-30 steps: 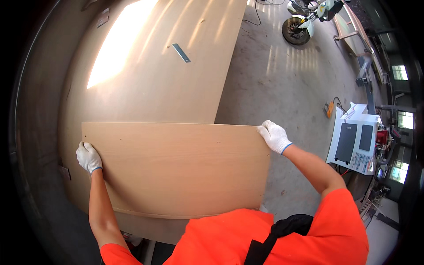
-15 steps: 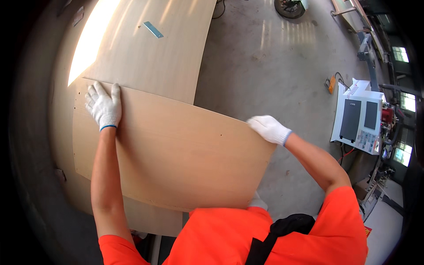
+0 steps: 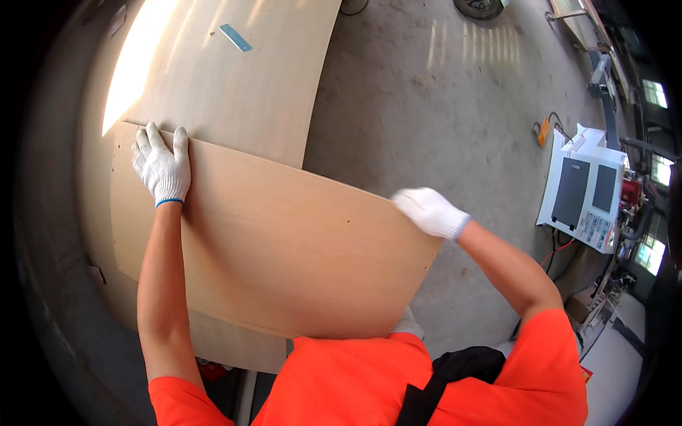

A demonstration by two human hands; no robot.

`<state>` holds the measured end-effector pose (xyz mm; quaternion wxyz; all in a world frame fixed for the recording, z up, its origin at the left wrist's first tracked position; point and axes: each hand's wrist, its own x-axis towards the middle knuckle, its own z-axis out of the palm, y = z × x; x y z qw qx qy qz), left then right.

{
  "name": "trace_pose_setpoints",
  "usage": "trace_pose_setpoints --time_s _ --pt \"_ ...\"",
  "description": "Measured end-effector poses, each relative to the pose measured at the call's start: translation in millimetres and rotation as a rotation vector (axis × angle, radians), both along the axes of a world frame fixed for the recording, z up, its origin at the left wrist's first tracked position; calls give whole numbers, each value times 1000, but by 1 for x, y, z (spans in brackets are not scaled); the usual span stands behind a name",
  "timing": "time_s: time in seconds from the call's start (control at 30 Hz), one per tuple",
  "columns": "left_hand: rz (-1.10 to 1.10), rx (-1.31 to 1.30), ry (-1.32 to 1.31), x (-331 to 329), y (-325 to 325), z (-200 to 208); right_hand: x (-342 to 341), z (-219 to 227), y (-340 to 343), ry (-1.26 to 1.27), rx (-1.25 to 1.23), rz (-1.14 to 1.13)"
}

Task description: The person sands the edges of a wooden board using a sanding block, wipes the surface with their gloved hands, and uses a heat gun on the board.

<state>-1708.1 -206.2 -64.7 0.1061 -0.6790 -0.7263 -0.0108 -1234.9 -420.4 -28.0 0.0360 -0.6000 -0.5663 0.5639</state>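
A pale wooden panel (image 3: pixel 284 234) lies slanted over a larger board, its near edge against my orange shirt and its right end jutting past the board. Small dark holes show near its ends. My left hand (image 3: pixel 165 167), in a white knit glove with a blue cuff, rests flat on the panel's far left part, fingers spread to the far edge. At the far edge toward the right corner is my right hand (image 3: pixel 430 211), gloved in white too. Its fingers are smeared by motion, so whether they grip the panel cannot be told.
The larger wooden board (image 3: pixel 249 92) stretches away beneath the panel, with a flat blue-grey metal strip (image 3: pixel 235 38) on it. Grey floor (image 3: pixel 398 106) lies to the right. A white machine cabinet (image 3: pixel 582 188) stands there, near an orange object (image 3: pixel 543 132). A wheel (image 3: pixel 479 7) shows at the top.
The view has shifted slightly, with board and panel a little further left. My right hand now sits slightly inward along the far edge, its fingers blurred. My left hand keeps its place on the panel.
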Motion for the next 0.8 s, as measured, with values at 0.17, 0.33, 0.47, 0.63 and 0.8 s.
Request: trace_pose_setpoints --time_s 0.17,0.33,0.47,0.63,0.8 --pt "-26 56 -68 -5 6 -8 -64 5 51 36 83 1" --pt "-42 33 -1 -6 1 -4 29 -12 -33 -85 161 81" --pt "-39 29 -4 0 5 -3 -36 -3 32 -23 356 241" --pt "-66 60 -67 -11 3 -8 -37 -8 24 -192 349 283" --pt "-64 24 -92 -7 3 -7 -33 -10 17 -185 491 313"
